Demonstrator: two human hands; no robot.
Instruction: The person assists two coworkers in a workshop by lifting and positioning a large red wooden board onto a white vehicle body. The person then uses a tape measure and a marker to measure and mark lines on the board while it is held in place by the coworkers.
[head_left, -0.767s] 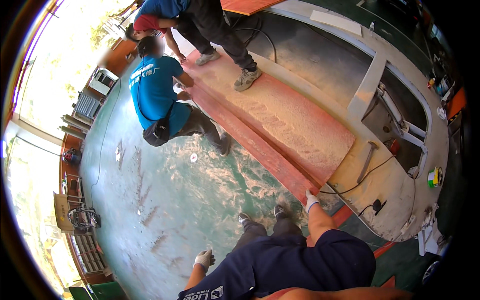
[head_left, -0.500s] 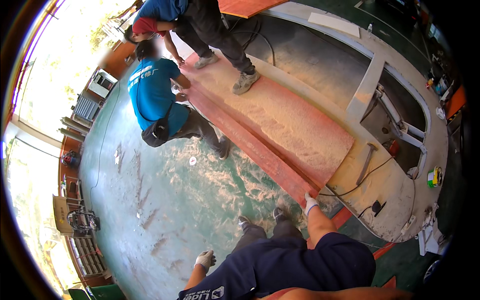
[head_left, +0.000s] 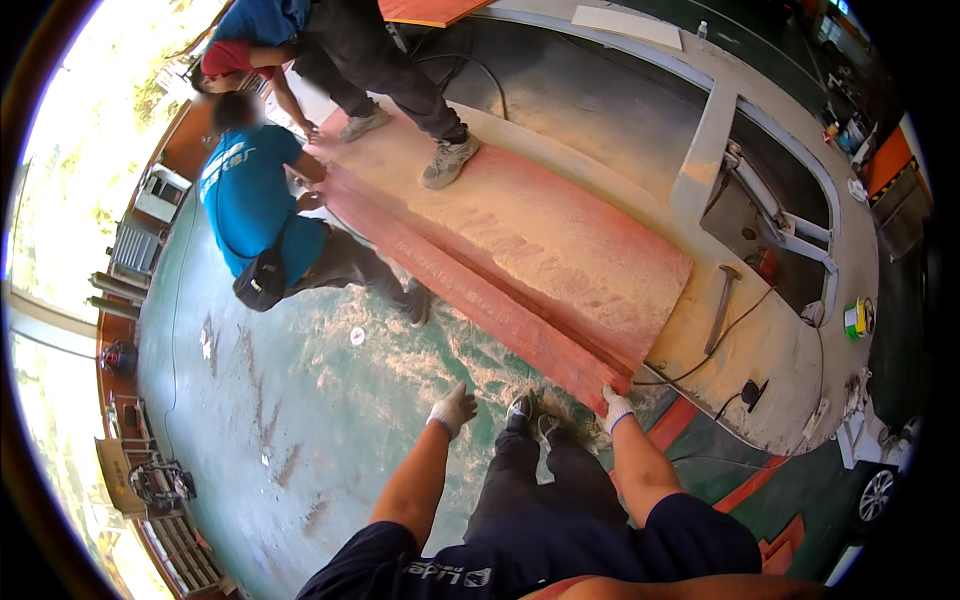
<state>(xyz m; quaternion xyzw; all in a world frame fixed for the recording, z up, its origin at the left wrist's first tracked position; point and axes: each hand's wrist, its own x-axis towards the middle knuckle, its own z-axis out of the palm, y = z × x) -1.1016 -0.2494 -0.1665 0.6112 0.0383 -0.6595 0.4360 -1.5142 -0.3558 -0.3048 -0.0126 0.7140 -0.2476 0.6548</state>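
My right hand [head_left: 617, 408], in a pale work glove, grips the near end of a long red plank [head_left: 500, 325], its fingers partly hidden by the wood. My left hand [head_left: 454, 410], gloved as well, is held out over the floor with its fingers apart and nothing in it. Beside the plank lies a wide red board [head_left: 620, 265] strewn with sawdust. At the far end, a co-worker in a blue shirt [head_left: 250, 190] bends with both hands at the plank. Another person in dark trousers [head_left: 375, 60] stands on the board, and a third leans in behind.
A hammer [head_left: 722, 305] and a black cable [head_left: 690, 383] lie on the pale frame [head_left: 800, 385] right of the board. Beyond are openings with metal struts [head_left: 760, 195] and a small can [head_left: 858, 318]. Sawdust streaks the green floor [head_left: 330, 420]. Equipment lines the left wall.
My left hand has come up and forward from beside my body, its fingers now spread. My right hand keeps its hold on the plank's end. The whole view has shifted slightly.
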